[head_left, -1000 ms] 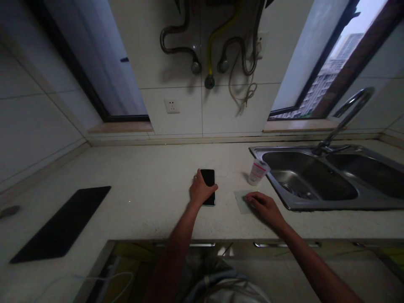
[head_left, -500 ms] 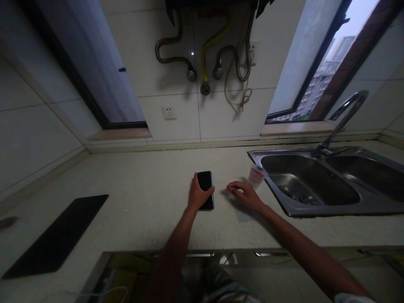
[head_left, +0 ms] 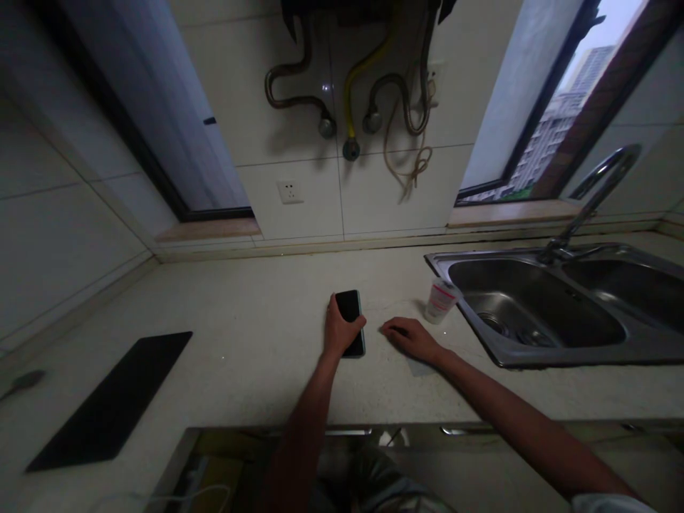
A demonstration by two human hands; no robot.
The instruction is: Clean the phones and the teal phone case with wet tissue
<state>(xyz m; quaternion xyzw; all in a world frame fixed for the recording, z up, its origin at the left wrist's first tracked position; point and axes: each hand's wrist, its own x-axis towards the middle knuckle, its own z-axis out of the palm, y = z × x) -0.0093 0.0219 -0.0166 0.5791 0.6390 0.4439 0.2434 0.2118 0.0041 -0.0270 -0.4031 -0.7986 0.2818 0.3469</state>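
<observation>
A smartphone [head_left: 353, 348] with a dark screen lies on the pale countertop. My left hand [head_left: 340, 329] is closed across it, fingers on its left edge and thumb on its right edge. Just to the right, my right hand [head_left: 410, 337] rests low over the counter with fingers curled and pinched together; whatever they hold, if anything, is hidden. A flat greyish piece [head_left: 420, 368] shows partly beneath that hand's wrist. Close behind the right hand stands a clear plastic cup [head_left: 440, 302] with red markings, beside the sink edge.
A double steel sink [head_left: 494, 355] with a tall faucet [head_left: 593, 196] is at the right. On the left lie a black flat mat [head_left: 115, 399] and a spoon-like utensil [head_left: 26, 381]. Pipes [head_left: 350, 107] and a wall socket [head_left: 289, 192] are on the tiled wall.
My right hand has lowered slightly and drawn back a little from the cup, with its fingers still curled. My left hand stays on the smartphone. The view has shifted slightly.
</observation>
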